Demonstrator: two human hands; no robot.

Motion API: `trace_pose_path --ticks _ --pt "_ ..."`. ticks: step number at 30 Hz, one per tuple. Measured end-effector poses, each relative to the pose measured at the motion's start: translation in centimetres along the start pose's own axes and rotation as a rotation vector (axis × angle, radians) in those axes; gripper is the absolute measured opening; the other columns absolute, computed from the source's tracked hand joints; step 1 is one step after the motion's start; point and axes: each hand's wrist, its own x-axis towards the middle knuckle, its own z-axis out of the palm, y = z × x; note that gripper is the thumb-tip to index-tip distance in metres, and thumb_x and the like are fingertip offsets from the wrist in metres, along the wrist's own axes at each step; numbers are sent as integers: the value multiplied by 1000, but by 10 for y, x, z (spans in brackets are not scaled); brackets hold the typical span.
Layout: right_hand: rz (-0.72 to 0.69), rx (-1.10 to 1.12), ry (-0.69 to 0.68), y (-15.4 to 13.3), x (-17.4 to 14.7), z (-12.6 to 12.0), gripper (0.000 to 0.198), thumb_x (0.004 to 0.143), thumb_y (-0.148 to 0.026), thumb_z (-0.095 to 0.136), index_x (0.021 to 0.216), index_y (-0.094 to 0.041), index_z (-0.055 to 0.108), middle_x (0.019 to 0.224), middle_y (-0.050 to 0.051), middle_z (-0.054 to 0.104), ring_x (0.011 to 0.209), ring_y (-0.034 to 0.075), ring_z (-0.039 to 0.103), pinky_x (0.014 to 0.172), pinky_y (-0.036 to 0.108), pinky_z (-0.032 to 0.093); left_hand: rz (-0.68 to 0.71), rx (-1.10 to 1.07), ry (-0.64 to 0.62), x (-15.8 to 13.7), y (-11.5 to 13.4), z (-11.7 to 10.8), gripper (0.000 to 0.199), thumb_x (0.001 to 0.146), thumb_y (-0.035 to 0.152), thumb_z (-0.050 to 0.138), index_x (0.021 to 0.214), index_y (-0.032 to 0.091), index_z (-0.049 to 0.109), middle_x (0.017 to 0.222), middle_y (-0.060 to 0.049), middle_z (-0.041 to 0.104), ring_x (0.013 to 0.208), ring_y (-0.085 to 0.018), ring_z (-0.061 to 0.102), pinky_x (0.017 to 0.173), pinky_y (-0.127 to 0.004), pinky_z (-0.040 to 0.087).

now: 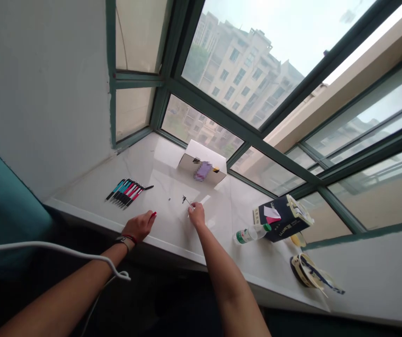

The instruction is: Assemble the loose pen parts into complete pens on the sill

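Closed fingers of my left hand (141,226) hold a short pink-red piece (153,215), which looks like a pen barrel; most of it is hidden in the hand. To its right, my right hand (197,216) pinches a thin silvery piece (188,202) just above the white sill; it may be a pen part, but its kind is too small to make out. Small black bits (184,199) lie by its far end. A tiny dark piece (169,199) rests on the sill between the hands. Pens (125,192) in blue, pink, white and black lie in a row at the left.
A white box (204,159) stands against the window at the back. Toward the right are a clear bottle (248,235) with a green cap, a dark carton (281,217) and a round tape-like roll (302,271). A white cable (63,250) crosses above my left forearm.
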Motion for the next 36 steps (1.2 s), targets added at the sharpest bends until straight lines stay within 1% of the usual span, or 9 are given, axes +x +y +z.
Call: trace_pose_path --ticks 5,9,12,18,21,23,26,32,36 --pt "-44 -2 -4 -21 23 10 20 84 -20 58 102 -17 67 101 8 65 95 20 60 88 28 43 7 4 -3 1 -1 2 43 103 47 21 95 23 56 80 -5 69 71 -21 65 56 -30 27" --pt "-62 6 -9 -35 39 14 22 84 -19 59 105 -17 66 101 7 67 96 20 60 88 28 43 17 -2 -7 2 -2 4 43 103 46 20 94 23 56 81 -5 69 72 -21 65 56 -29 28" --pt "-58 -26 -25 -38 53 9 27 85 -17 57 110 -17 66 104 8 68 100 19 61 90 27 43 14 0 -17 2 -3 4 44 103 47 19 96 23 56 81 -6 69 72 -21 64 56 -29 28" --pt "38 -107 -19 -11 79 -29 29 93 -20 47 113 -16 67 110 11 69 103 21 63 91 29 43 0 -12 -17 2 -4 6 47 103 48 18 95 23 57 81 -6 68 74 -21 64 57 -29 32" --pt "61 -132 -109 3 81 -38 19 88 -24 60 100 -15 72 99 11 73 93 21 66 82 29 46 -9 -36 -21 2 -4 9 48 102 49 18 95 23 58 82 -7 68 75 -22 65 59 -29 35" --pt "54 -136 -179 5 79 -37 13 82 -24 68 91 -17 73 92 8 74 85 20 66 76 27 46 -21 -64 -24 3 -4 10 48 102 50 20 95 23 59 82 -8 69 76 -22 65 59 -29 36" --pt "34 -136 -229 0 76 -27 10 80 -23 69 88 -18 74 91 6 74 83 18 66 74 25 45 -40 -93 -33 3 -4 10 47 101 50 22 96 23 60 83 -9 69 76 -22 65 60 -28 38" --pt "11 -154 -248 -8 78 -14 15 77 -19 69 91 -17 74 93 7 74 86 18 66 75 25 45 -29 -49 -54 3 -3 7 48 102 49 19 97 23 59 86 -8 70 78 -21 65 61 -28 37" --pt "7 -167 -251 -9 78 -10 14 75 -16 70 88 -17 74 91 8 74 86 19 66 75 25 45 -14 -39 -47 3 -2 6 49 102 49 18 97 23 58 86 -8 70 79 -21 65 61 -27 36"
